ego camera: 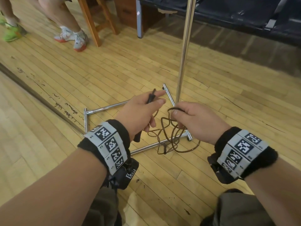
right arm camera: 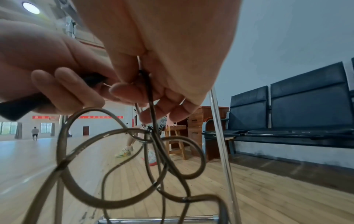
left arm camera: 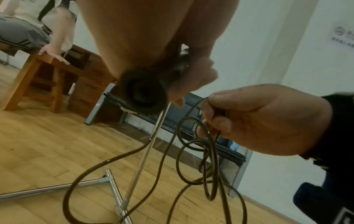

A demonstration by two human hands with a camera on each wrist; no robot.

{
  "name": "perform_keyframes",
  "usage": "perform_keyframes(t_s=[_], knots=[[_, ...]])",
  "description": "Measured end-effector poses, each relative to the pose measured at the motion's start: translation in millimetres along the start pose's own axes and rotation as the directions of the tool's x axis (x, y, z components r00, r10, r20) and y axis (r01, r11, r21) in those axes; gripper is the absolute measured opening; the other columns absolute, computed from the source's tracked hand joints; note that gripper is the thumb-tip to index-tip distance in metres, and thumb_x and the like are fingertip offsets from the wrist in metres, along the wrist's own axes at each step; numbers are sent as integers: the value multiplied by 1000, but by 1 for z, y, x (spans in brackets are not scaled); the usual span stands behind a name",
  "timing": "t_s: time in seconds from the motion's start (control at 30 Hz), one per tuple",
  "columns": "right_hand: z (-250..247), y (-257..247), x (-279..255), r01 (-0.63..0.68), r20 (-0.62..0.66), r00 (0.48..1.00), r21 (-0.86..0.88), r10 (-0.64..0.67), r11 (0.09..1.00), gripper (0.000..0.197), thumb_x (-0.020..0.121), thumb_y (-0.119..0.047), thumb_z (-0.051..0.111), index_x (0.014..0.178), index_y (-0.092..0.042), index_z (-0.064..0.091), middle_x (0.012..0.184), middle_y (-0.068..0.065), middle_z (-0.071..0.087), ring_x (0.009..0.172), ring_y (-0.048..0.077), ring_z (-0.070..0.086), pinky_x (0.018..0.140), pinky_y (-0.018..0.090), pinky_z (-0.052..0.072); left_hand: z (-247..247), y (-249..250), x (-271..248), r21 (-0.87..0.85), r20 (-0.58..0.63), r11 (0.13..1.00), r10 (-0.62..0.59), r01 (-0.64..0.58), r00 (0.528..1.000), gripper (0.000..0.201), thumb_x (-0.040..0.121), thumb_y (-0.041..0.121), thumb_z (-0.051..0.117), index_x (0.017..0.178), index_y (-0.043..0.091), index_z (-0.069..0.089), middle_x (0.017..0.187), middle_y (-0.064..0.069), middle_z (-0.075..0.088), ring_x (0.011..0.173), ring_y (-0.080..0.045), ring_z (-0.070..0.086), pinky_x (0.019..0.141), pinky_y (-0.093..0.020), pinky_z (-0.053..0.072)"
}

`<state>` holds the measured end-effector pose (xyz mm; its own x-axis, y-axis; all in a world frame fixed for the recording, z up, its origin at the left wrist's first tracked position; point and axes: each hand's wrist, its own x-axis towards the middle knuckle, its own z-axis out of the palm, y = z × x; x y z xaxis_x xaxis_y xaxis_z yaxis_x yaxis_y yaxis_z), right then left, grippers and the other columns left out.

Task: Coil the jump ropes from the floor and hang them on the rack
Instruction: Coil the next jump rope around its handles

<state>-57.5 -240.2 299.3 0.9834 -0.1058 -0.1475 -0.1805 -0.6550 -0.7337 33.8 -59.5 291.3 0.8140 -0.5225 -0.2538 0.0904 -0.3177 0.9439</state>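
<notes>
A thin brown jump rope (ego camera: 171,136) hangs in tangled loops between my hands, its lower part lying on the wooden floor inside the rack's base. My left hand (ego camera: 156,97) grips one black handle (ego camera: 150,97), whose butt end (left arm camera: 143,94) faces the left wrist camera. My right hand (ego camera: 176,111) pinches a few gathered loops of the rope (right arm camera: 149,91) between thumb and fingers. What looks like a dark second handle (ego camera: 163,147) lies on the floor under the loops. The rack's chrome pole (ego camera: 184,51) rises just behind my hands.
The rack's chrome base frame (ego camera: 107,108) lies on the floor around the rope. A row of black bench seats (ego camera: 236,12) stands behind the pole. A wooden stool (ego camera: 92,22) and a person's legs in sneakers (ego camera: 73,36) are at the back left.
</notes>
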Motion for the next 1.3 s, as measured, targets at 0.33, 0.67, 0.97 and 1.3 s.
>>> perform_keyframes(t_s=[0.33, 0.67, 0.97, 1.3], knots=[[9, 3, -1, -6, 20, 1000, 249, 1, 968, 19, 100, -35, 58, 89, -29, 72, 65, -5, 59, 61, 10, 52, 65, 43, 51, -7, 5, 3, 195, 79, 978, 63, -77, 995, 21, 98, 39, 72, 87, 22, 68, 51, 14, 45, 45, -8, 39, 48, -27, 37], [4, 77, -5, -269, 258, 876, -441, 408, 856, 42, 107, -50, 37, 98, -18, 62, 77, -3, 58, 67, 12, 53, 59, 26, 44, -76, 11, 14, -264, -600, 964, -177, 16, 780, 16, 99, 37, 71, 105, 22, 73, 76, 6, 61, 55, -7, 51, 48, -26, 45], [-7, 17, -3, -72, 137, 987, -104, 86, 992, 18, 101, -39, 55, 91, -29, 66, 79, -4, 68, 71, 14, 63, 66, 35, 54, -30, 2, 9, -67, -225, 998, -27, 12, 974, 45, 79, 53, 72, 122, 44, 72, 104, 10, 81, 53, -8, 58, 45, -26, 47], [-9, -1, -7, -32, 79, 997, 348, 5, 937, 17, 101, -24, 59, 89, -20, 71, 56, -9, 46, 56, 23, 40, 55, 39, 36, 6, 1, 4, 51, 295, 999, -4, -11, 955, 32, 96, 51, 70, 73, 29, 69, 53, 8, 53, 40, -10, 40, 39, -23, 33]])
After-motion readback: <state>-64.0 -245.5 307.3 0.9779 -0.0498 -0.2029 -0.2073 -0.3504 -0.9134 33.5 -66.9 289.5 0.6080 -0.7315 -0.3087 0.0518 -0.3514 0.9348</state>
